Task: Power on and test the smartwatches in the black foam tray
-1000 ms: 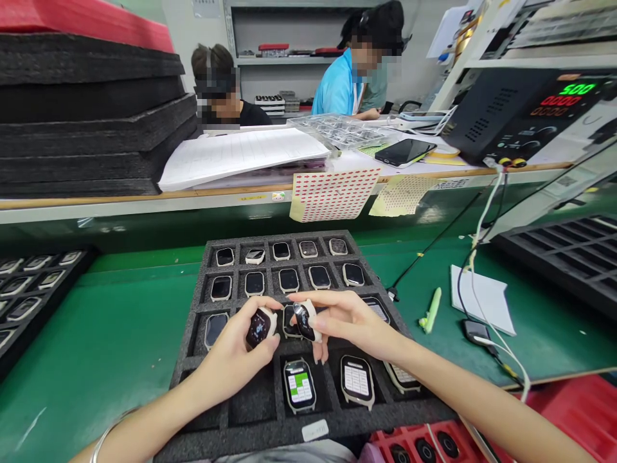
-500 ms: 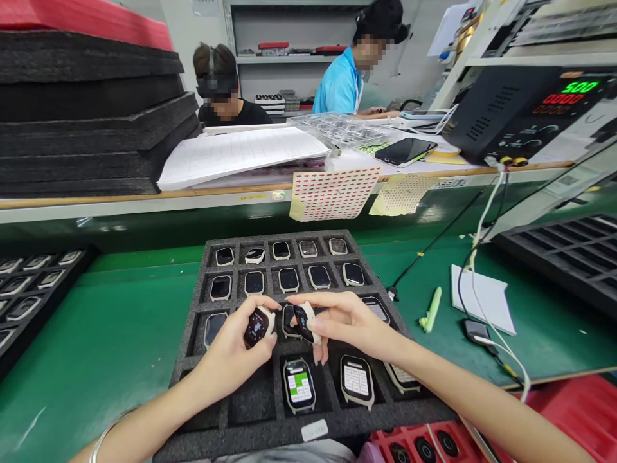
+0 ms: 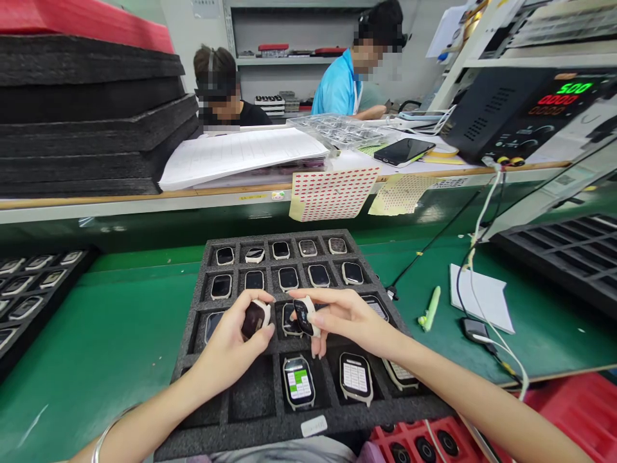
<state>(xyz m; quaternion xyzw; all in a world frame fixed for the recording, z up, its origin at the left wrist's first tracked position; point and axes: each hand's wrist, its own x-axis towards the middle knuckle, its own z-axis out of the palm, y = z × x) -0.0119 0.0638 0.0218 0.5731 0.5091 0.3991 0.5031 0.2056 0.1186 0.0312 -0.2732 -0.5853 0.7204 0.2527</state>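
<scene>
My left hand (image 3: 231,347) grips a white-cased smartwatch body (image 3: 254,317) with a dark screen, held above a black foam tray (image 3: 202,379). My right hand (image 3: 344,318) pinches a second white-cased watch body (image 3: 303,317), tilted on edge, close beside the first. The tray's pockets hold several watch bodies; two in the front row, one with a green lit screen (image 3: 299,382) and one with a white lit screen (image 3: 355,378), lie just below my hands.
Another tray of watches (image 3: 29,283) lies at far left, an empty black tray (image 3: 569,251) at right. A green pen (image 3: 430,310), white paper (image 3: 477,299) and cables (image 3: 486,334) lie on the green mat. Two people sit behind the shelf, beside stacked foam (image 3: 87,122) and a power supply (image 3: 525,109).
The watch in my left hand has turned, so its screen now looks dark. Both hands have shifted slightly up over the tray.
</scene>
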